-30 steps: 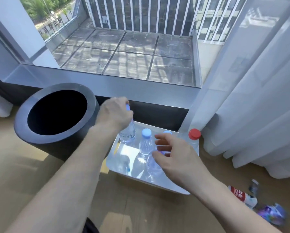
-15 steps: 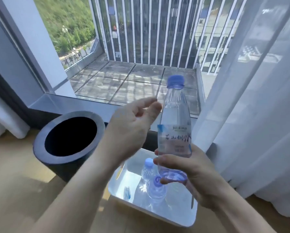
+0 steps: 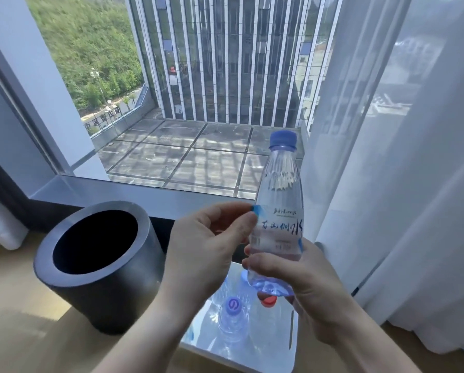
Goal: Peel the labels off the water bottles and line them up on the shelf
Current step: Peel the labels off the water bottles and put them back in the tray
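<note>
R hand (image 3: 306, 286) grips water bottle (image 3: 279, 184) round its base, upright, held up in front of window (image 3: 198, 103). L hand (image 3: 206, 246) thumb + forefinger pinch the label (image 3: 279, 230) at its top-left blue corner. Below, on silver tray (image 3: 279, 354): blue-cap bottle (image 3: 233, 316) & a red cap (image 3: 268, 301); dark round bin (image 3: 99, 265) just left of tray

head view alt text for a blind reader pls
A right hand holds a blue-capped water bottle upright by its base while the left hand pinches its label at a corner. Below, more bottles stand on a shiny tray beside a dark bin.
</note>
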Action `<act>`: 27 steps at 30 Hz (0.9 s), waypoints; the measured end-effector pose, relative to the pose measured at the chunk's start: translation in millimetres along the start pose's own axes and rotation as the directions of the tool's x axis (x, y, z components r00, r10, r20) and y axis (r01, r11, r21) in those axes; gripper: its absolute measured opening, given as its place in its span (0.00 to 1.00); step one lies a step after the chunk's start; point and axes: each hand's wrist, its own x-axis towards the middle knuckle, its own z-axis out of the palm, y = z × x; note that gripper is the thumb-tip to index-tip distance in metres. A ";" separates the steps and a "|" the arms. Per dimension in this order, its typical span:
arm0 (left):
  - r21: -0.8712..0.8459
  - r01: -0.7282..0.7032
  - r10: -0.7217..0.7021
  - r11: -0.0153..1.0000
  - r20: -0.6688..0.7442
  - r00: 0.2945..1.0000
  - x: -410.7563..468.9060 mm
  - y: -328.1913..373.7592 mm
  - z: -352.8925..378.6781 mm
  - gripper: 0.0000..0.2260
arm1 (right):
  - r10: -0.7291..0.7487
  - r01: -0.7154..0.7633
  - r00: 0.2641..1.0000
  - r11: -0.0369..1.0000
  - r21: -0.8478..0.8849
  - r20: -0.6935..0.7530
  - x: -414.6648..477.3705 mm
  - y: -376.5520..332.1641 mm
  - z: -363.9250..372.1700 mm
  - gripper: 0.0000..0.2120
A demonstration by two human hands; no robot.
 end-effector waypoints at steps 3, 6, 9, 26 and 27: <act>0.035 -0.026 0.028 0.999 -0.049 0.998 2.2 -2.5 -3.3 0.11 | 0.012 -0.020 0.996 0.996 -0.091 -0.086 2.8 2.4 2.4 0.11; 0.051 -0.103 0.103 0.993 0.003 0.995 1.8 2.2 -4.4 0.09 | 0.033 -0.118 0.944 0.963 -0.241 -0.330 13.6 11.6 -4.0 0.16; 0.175 -0.276 0.261 0.945 0.102 0.960 -4.6 9.3 1.8 0.06 | -0.021 -0.163 0.912 0.898 -0.408 -0.410 19.4 20.5 -3.6 0.21; 0.186 -0.168 0.179 0.968 -0.040 0.983 43.7 8.1 -58.9 0.06 | 0.101 -0.282 0.922 0.836 -0.470 -0.374 30.4 67.4 -1.1 0.27; 0.279 -0.088 0.083 0.956 0.030 0.996 46.9 -2.7 -70.5 0.07 | 0.114 -0.261 0.916 0.897 -0.356 -0.385 32.6 65.7 -2.6 0.27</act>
